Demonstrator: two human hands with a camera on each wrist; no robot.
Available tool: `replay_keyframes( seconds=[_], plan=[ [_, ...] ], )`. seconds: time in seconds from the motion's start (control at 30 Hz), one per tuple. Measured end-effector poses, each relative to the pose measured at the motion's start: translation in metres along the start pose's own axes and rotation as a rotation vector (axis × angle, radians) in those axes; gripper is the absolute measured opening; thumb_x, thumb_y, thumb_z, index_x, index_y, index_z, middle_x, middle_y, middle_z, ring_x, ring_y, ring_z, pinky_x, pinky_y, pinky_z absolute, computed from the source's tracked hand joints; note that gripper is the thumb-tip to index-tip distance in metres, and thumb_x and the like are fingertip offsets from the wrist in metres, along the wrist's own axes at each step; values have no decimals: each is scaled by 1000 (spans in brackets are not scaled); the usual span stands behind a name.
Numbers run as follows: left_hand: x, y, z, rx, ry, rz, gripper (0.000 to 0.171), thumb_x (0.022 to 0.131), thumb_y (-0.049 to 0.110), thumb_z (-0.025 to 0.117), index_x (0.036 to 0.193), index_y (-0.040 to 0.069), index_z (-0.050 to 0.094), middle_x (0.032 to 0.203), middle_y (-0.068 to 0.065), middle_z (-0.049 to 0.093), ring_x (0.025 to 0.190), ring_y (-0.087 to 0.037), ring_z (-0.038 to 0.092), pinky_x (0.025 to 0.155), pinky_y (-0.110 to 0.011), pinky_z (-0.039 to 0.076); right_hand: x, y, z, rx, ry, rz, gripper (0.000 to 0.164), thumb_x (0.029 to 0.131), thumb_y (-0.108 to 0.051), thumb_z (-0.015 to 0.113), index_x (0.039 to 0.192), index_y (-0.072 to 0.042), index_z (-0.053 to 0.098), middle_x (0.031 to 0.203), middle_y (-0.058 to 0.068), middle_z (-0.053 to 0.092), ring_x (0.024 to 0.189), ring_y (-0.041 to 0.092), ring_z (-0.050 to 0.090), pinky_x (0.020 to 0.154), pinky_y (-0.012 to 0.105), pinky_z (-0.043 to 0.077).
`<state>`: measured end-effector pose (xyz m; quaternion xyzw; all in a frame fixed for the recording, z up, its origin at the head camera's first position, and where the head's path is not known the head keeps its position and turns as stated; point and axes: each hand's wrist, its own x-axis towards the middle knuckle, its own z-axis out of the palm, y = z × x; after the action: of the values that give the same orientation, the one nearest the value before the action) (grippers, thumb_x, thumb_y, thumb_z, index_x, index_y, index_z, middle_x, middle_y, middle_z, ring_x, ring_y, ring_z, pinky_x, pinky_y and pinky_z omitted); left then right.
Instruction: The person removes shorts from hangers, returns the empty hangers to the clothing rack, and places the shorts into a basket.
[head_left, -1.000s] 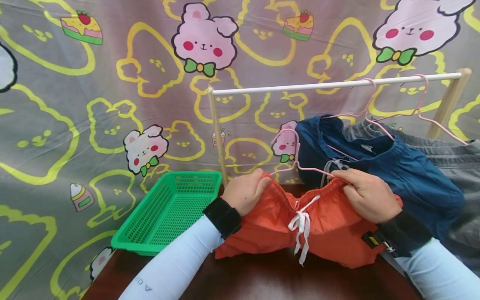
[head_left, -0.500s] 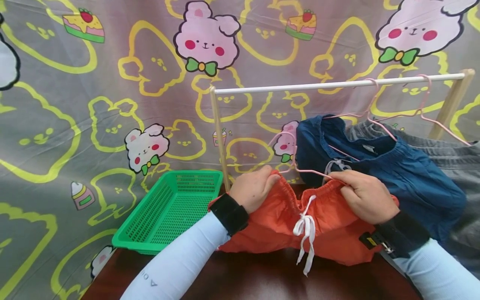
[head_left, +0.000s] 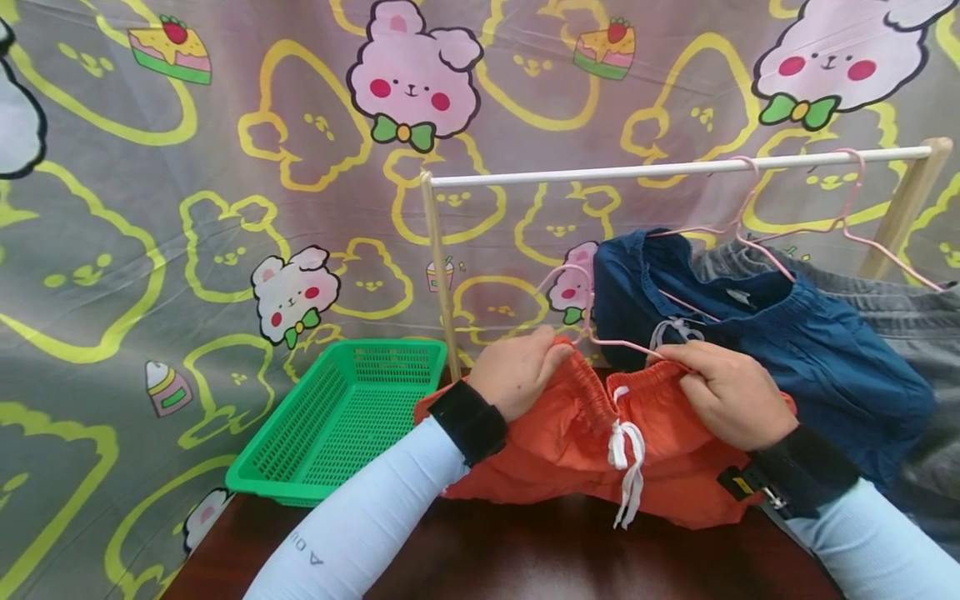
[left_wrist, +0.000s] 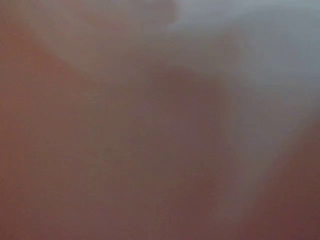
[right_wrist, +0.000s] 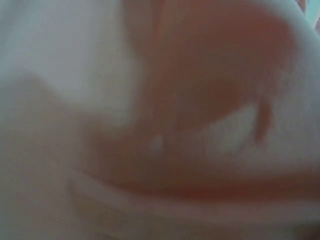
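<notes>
In the head view, orange shorts (head_left: pixel 555 450) with a white drawstring (head_left: pixel 628 467) are held up by the waistband above the table. My left hand (head_left: pixel 513 372) grips the waistband on the left, and my right hand (head_left: pixel 738 392) pinches it on the right. A pink hanger (head_left: pixel 588 308) stands up out of the waist opening, its hook apart from the rail. Its right arm runs to my right fingers; the ends of both arms are hidden by hands and cloth. Both wrist views are blurred, filled with orange and pale tones.
A rack with a white rail (head_left: pixel 540 177) stands behind. Blue shorts (head_left: pixel 750 333) and grey shorts (head_left: pixel 892 325) hang on its right part from pink hangers. A green basket (head_left: pixel 341 433) sits on the left of the dark brown table (head_left: pixel 570 558). A patterned curtain (head_left: pixel 225 167) covers the back.
My left hand has moved right and slightly up with its side of the waistband, drawing closer to my right hand. The hanger has shifted a little left and lower. The drawstring has swung right.
</notes>
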<state>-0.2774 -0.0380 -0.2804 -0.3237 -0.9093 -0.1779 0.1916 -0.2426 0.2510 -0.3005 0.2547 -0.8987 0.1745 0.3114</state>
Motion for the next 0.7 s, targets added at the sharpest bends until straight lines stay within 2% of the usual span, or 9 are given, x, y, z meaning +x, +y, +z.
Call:
replay_keyframes(
  seconds=[0.13,0.43,0.53,0.7],
  plan=[
    [2,3,1,9,-5,-8,33,108,46,42,95,17,50,67,1,47,57,-14,50,53,-25,40,0,0,1,3,-5,-12,42,87,2,57,124,-12,72,101,6,70,77,19,55,61,37,45],
    [3,7,5,19,-9,-14,32,107,47,45,102,17,54,70,3,52,60,-12,54,54,-23,44,-2,-2,2,32,-68,32,41,89,1,59,127,-11,70,101,4,69,78,18,54,59,30,46],
    [3,6,5,24,7,-8,32,106,47,45,101,17,54,69,3,52,59,-12,54,54,-23,44,-1,-2,2,37,-82,33,42,89,1,59,127,-12,70,103,5,69,81,20,56,61,33,49],
    [1,4,5,46,16,-1,32,106,47,46,97,18,52,66,3,49,55,-12,51,52,-24,42,-1,0,1,73,-148,34,43,91,2,58,130,-14,66,113,6,68,92,22,58,74,44,54]
  ],
)
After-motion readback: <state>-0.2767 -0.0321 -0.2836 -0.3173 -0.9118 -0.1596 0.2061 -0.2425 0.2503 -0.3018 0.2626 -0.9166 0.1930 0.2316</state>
